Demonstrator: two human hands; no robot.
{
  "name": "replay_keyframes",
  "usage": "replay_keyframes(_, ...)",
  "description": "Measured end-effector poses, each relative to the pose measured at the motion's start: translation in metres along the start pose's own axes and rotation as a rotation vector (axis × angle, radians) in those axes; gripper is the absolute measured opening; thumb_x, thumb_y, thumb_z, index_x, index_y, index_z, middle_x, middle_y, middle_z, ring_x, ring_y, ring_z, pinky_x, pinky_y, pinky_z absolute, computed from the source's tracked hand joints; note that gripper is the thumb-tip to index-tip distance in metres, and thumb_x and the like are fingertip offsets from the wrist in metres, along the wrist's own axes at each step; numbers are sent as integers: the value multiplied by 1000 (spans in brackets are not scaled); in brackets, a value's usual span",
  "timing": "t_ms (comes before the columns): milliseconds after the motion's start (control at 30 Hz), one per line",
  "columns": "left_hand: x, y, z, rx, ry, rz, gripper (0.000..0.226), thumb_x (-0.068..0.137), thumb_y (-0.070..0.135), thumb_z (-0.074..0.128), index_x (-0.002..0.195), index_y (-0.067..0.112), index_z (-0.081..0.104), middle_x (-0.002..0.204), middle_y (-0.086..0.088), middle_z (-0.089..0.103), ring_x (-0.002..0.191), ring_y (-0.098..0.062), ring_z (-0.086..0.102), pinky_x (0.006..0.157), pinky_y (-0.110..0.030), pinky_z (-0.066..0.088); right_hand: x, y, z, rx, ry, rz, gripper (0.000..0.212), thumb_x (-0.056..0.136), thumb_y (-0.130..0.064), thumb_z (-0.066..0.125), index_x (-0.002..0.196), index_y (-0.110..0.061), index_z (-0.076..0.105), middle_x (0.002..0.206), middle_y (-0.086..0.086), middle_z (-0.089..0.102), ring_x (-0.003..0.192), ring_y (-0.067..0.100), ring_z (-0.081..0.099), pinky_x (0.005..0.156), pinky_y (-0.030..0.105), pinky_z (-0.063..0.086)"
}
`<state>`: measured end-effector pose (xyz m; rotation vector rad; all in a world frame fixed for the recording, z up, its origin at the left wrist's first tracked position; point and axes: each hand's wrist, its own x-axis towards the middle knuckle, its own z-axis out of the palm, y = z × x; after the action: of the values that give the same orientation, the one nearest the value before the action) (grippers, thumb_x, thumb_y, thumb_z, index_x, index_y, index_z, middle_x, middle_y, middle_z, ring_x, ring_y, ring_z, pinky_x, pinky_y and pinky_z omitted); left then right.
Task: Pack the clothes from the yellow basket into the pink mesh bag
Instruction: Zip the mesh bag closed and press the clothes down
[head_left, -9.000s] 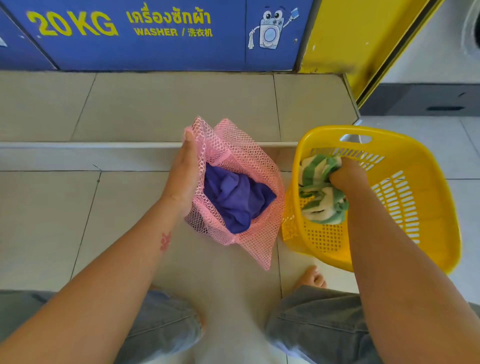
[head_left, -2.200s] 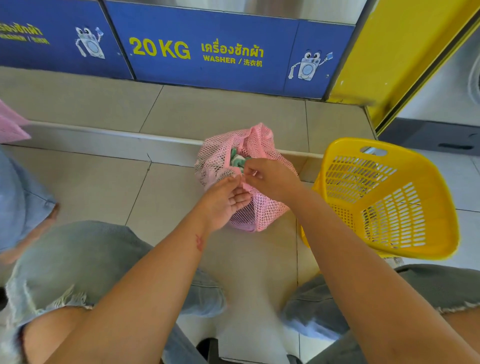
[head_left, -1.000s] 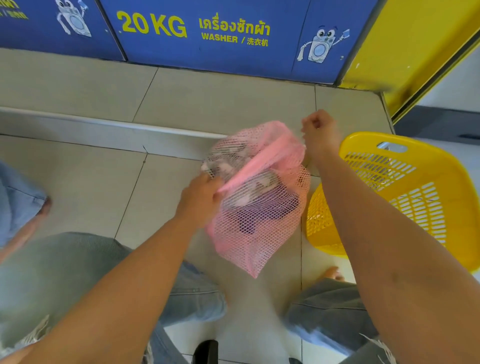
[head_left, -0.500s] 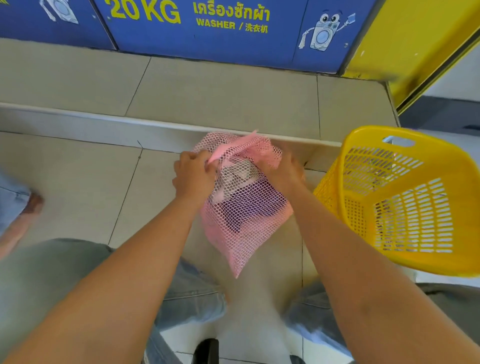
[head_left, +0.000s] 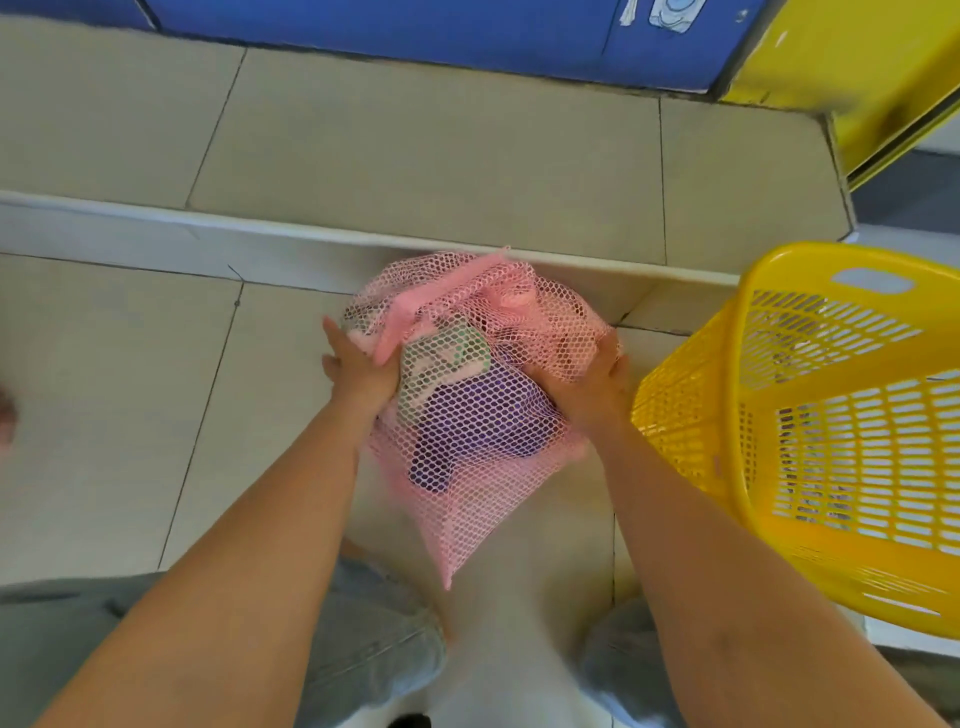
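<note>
The pink mesh bag (head_left: 470, 499) lies on the tiled floor in the middle of the head view, its top bunched up. Through the mesh I see a purple garment (head_left: 483, 426) and a green-and-white striped cloth (head_left: 441, 358). My left hand (head_left: 358, 371) grips the bag's upper left side. My right hand (head_left: 587, 387) grips the mesh on its upper right side. The yellow basket (head_left: 841, 540) stands to the right, tilted toward me, with no clothes visible inside.
A low tiled step (head_left: 156, 236) runs across just behind the bag. Blue washer panels (head_left: 415, 36) and a yellow panel (head_left: 852, 67) rise beyond it. My knees in grey jeans (head_left: 363, 644) frame the near floor.
The striped cloth went from the basket into the bag. My right hand pulled the drawstring out to the right, then came back onto the bag. Both hands now hold its bunched top.
</note>
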<state>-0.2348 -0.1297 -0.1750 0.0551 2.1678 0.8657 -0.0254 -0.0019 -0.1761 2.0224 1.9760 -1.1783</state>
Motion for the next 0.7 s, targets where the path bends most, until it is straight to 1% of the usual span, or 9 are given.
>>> replay_keyframes(67,16,-5,1,-102,-94,-99,120,82,69,68,160,44,-19,174,-12,16,150,-44,38,116,-68,37,7,0,4,35,-16,-7,118,69,-76,62,154,-28,-5,162,13,2,148,37,11,118,51,15)
replay_keyframes(100,22,-7,2,-184,-151,-139,119,80,70,71,160,47,-15,171,-9,28,142,-43,49,110,-69,44,10,1,7,71,-31,-13,115,70,-76,62,154,-29,-2,162,12,5,148,37,13,118,51,15)
replay_keyframes(200,31,-12,9,-431,-277,-214,98,84,57,78,159,43,15,149,-7,59,113,-33,69,85,-58,60,20,4,12,254,-109,19,120,56,-83,66,151,-34,12,158,8,26,142,36,30,114,59,27)
replay_keyframes(267,34,-16,16,-522,-298,-224,90,85,52,79,156,40,25,138,-7,66,103,-30,73,73,-50,64,24,6,10,405,-174,86,118,52,-78,73,148,-35,19,152,6,37,135,35,41,110,59,35)
replay_keyframes(367,33,-22,19,-604,-333,-190,84,83,47,83,152,37,35,135,-10,69,106,-33,74,75,-52,64,19,5,8,612,-265,149,96,71,-53,78,146,-32,21,147,5,41,128,32,47,108,56,38)
replay_keyframes(433,29,-22,17,-634,-336,-138,78,81,46,86,147,32,46,133,-11,72,108,-33,76,77,-52,64,15,6,12,674,-289,159,86,78,-43,75,146,-31,23,145,4,43,121,29,50,105,54,41)
replay_keyframes(533,19,-19,5,-630,-313,-4,38,93,35,76,129,28,64,117,-6,78,103,-28,77,77,-43,65,-3,-1,12,727,-268,151,70,87,-34,69,144,-29,29,130,2,49,99,20,55,85,41,50)
replay_keyframes(600,11,-19,-6,-640,-324,56,41,96,31,73,136,23,64,119,-7,78,107,-29,76,76,-40,64,-15,-8,6,782,-223,122,61,89,-27,65,141,-28,33,119,0,53,88,14,56,75,34,49)
replay_keyframes(700,-6,-12,-25,-657,-353,141,48,95,32,74,140,19,63,125,-11,75,113,-33,73,81,-42,63,-35,-23,-9,831,-154,47,59,88,-22,65,140,-28,37,107,-5,57,89,16,59,81,36,50)
